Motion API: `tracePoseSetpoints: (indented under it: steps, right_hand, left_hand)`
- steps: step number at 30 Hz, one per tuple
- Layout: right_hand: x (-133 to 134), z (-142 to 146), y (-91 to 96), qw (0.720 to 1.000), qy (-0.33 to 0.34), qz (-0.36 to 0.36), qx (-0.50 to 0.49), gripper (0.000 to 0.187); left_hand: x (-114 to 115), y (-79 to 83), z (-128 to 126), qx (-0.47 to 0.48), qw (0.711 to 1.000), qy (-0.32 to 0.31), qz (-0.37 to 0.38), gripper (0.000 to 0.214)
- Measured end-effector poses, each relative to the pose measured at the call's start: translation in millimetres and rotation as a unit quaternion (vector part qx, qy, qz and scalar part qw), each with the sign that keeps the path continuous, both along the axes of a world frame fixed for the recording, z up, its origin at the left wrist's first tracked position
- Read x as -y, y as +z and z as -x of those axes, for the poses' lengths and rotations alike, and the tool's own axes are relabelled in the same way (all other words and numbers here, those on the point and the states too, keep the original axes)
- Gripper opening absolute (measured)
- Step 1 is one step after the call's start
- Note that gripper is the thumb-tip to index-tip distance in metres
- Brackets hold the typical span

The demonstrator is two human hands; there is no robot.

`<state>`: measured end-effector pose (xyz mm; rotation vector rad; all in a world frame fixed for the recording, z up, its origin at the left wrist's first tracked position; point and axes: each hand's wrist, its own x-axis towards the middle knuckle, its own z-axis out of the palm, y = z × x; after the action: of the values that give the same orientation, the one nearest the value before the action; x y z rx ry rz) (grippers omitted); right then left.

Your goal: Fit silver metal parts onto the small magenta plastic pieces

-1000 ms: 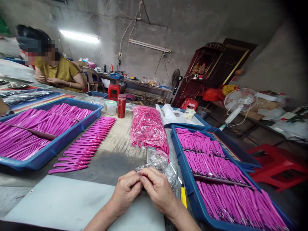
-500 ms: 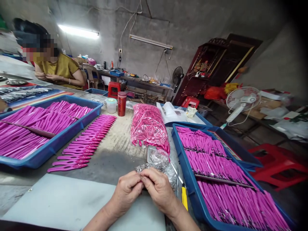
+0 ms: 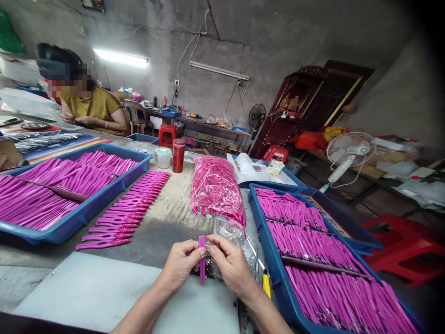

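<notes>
My left hand (image 3: 181,263) pinches a magenta plastic piece (image 3: 202,259), held upright between both hands. My right hand (image 3: 231,265) is closed beside it, fingertips pressed at the piece's upper end; whether it holds a small part there is hidden. Just beyond my hands lies a clear bag of small metal parts (image 3: 232,237). Both hands hover over a pale grey mat (image 3: 93,292) at the table's near edge.
A row of magenta pieces (image 3: 125,208) lies on the table beside a blue tray (image 3: 86,211) of them at left. Another full blue tray (image 3: 274,273) stands at right. A clear bag of pink pieces (image 3: 215,188) sits centre. Another person (image 3: 91,104) sits at far left.
The magenta piece now stands upright and visible between my hands; before, my fingers hid it. The camera view has shifted slightly.
</notes>
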<state>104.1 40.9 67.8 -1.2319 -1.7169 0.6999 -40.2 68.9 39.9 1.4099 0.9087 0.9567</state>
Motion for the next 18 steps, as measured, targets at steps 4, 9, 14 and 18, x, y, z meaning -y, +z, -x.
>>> tracePoseSetpoints:
  steps: [4,9,14,18]
  right_hand:
    - [3.9,-2.9,-3.8,0.999,-0.015,0.028,-0.027,0.021]
    - [7.5,-4.6,-4.9,0.998,-0.017,0.054,-0.034,0.021]
    - [16.6,-7.6,6.8,0.998,0.02,0.04,0.036,0.022]
    - [24.4,-10.5,14.1,0.991,0.062,0.024,0.117,0.021]
  left_hand:
    - [1.8,3.1,-1.8,0.007,0.999,-0.01,0.048,0.039]
    - [4.6,11.8,-1.5,-0.019,0.999,-0.031,0.035,0.035]
    - [13.2,24.0,4.1,-0.089,0.992,-0.072,-0.053,0.028]
    - [22.1,28.5,8.8,-0.178,0.965,-0.143,-0.132,0.025]
